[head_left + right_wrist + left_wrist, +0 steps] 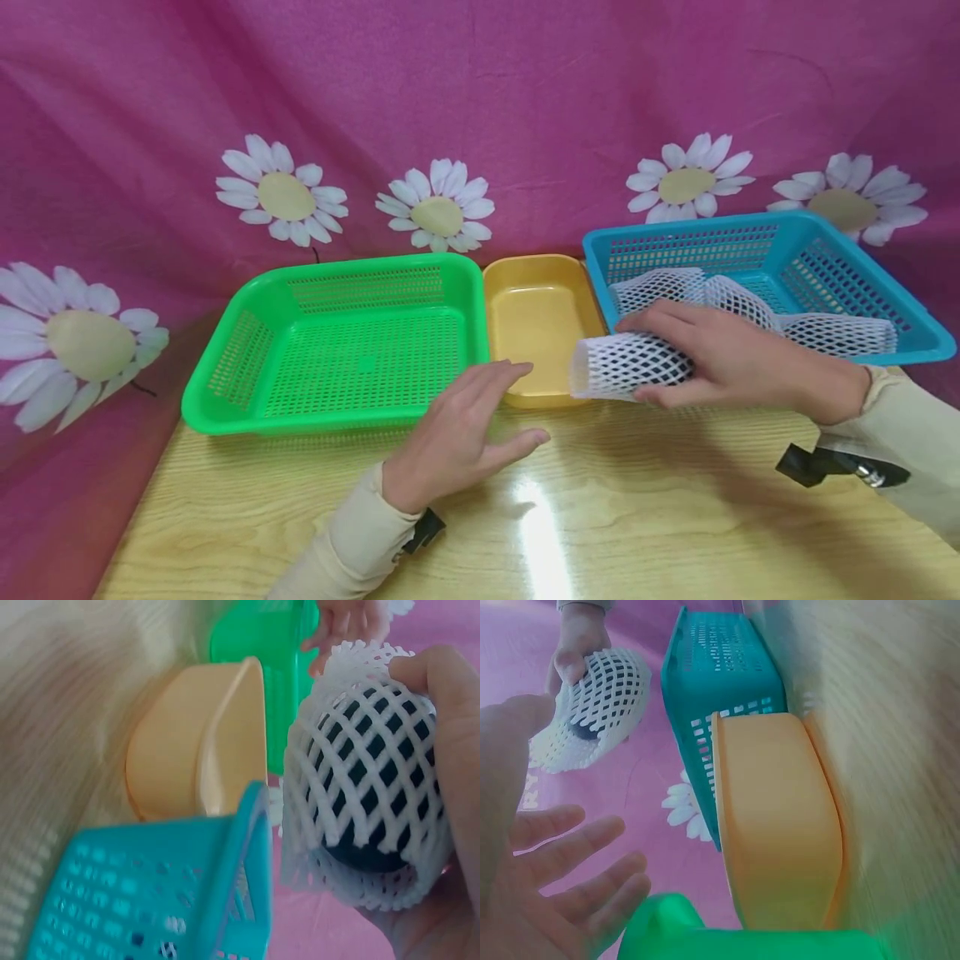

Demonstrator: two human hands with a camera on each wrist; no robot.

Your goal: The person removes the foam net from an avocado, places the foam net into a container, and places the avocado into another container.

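Note:
My right hand [738,358] grips a white foam net sleeve [618,367] in front of the blue basket, its end towards the yellow tray. Through the mesh, the right wrist view shows a dark, rounded object [371,799] inside; its kind is unclear. My left hand [457,437] is held out with fingers extended near the front of the yellow tray, holding nothing. In the left wrist view its spread fingers [592,851] are apart from the sleeve [622,682]. Several more net sleeves [836,333] lie in the blue basket [862,258], partly hidden by my right hand.
A green basket [367,362] stands on the left of the wooden table [637,508]. Between it and the blue basket sits a shallow yellow tray [536,317]. Behind them hangs a magenta cloth [525,100] with daisies.

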